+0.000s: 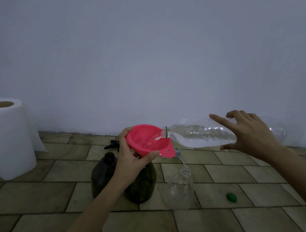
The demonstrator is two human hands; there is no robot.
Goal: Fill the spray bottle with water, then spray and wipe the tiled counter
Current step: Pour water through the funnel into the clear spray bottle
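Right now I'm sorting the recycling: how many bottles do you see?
4: a clear bottle tipped in the right hand, two dark bottles behind the left hand, an empty clear one standing.

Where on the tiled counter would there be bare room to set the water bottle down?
Bare tiles lie right of the green cap, and in front between the paper towel roll and the empty clear bottle. It is crowded at the middle, round the dark bottles beneath the pink funnel.
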